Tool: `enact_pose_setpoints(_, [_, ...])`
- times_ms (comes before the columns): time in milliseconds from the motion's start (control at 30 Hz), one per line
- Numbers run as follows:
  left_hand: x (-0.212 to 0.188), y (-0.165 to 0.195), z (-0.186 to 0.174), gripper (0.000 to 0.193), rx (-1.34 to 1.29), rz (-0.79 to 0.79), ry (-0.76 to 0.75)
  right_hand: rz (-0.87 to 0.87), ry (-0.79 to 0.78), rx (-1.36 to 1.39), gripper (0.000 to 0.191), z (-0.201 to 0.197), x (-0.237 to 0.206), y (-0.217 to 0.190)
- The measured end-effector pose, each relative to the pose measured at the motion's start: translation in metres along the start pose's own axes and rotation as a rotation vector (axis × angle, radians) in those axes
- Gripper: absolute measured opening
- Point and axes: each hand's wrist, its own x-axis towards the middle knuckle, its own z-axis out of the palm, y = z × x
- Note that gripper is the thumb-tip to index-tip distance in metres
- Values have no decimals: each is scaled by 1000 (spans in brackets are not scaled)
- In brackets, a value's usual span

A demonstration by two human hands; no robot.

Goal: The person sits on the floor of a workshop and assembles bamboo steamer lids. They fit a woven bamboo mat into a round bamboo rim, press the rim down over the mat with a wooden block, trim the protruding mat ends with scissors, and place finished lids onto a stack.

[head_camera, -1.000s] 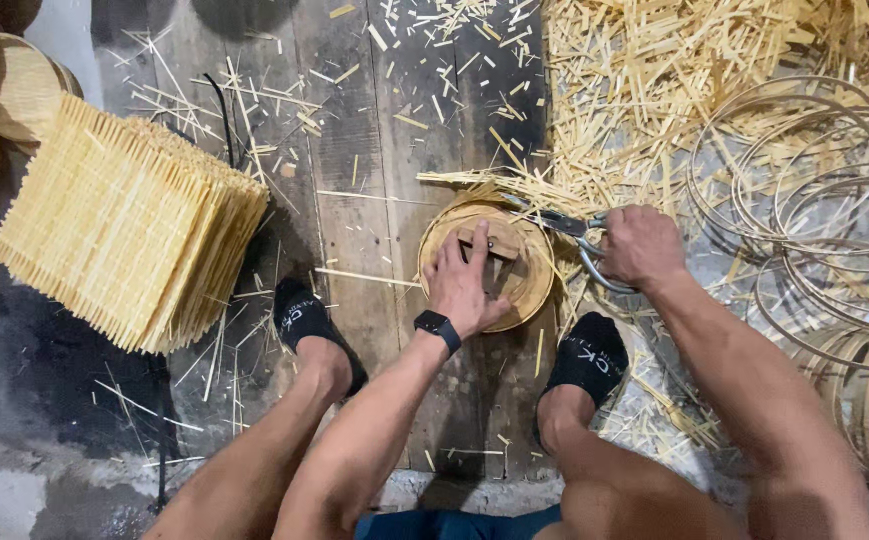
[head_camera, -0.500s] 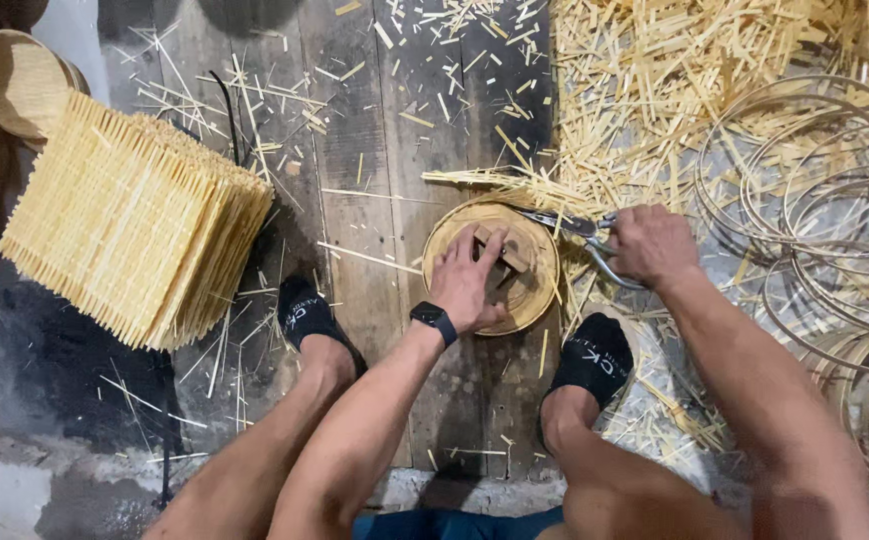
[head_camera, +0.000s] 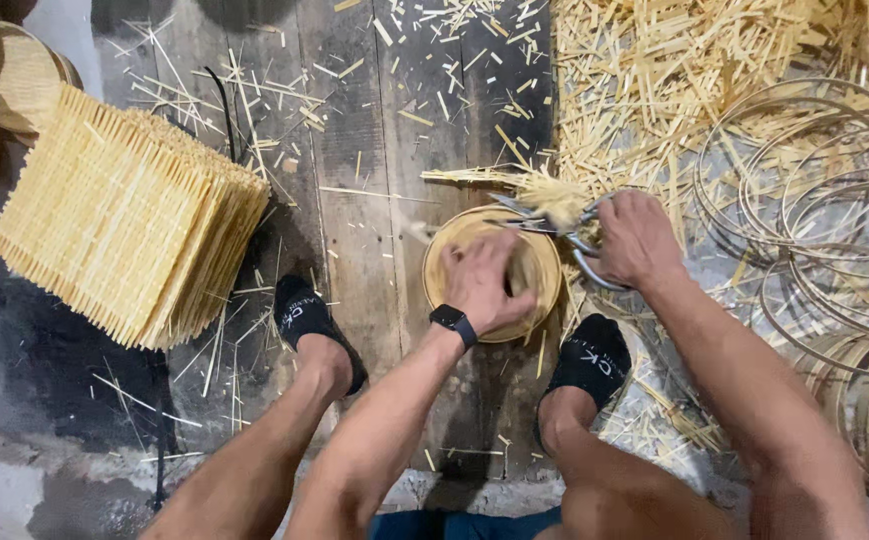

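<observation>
A round woven bamboo disc [head_camera: 536, 276] in a thin hoop lies on the dark wooden floor between my feet. My left hand [head_camera: 483, 284], with a black watch on the wrist, presses flat on the disc. My right hand [head_camera: 635, 240] grips metal shears [head_camera: 545, 222] at the disc's far right edge. The blades sit in a fringe of bamboo strip ends [head_camera: 555, 196] sticking out past the rim.
A stack of square woven bamboo mats [head_camera: 125, 220] stands at the left. Finished round pieces [head_camera: 5, 70] lie at the top left. Bamboo offcuts [head_camera: 675, 80] pile up at the top right, and thin bamboo hoops [head_camera: 815, 210] lie at the right. My feet wear black socks [head_camera: 307, 316].
The disc has turned under my left hand, which now lies flatter on it. The shears have moved up along the rim, and a tuft of strip ends now shows at the blades.
</observation>
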Motion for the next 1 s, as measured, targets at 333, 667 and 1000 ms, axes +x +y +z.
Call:
enact_pose_setpoints(333, [0, -12, -18, 99, 130, 291, -95, 160, -367, 98, 58, -15, -1, 10])
enact_pose_setpoints(667, [8, -36, -18, 83, -11, 464, -149, 394, -543, 205, 46, -6, -10, 18])
enact_pose_setpoints(1000, [54, -100, 13, 41, -252, -470, 298, 627, -308, 259, 91, 20, -33, 11])
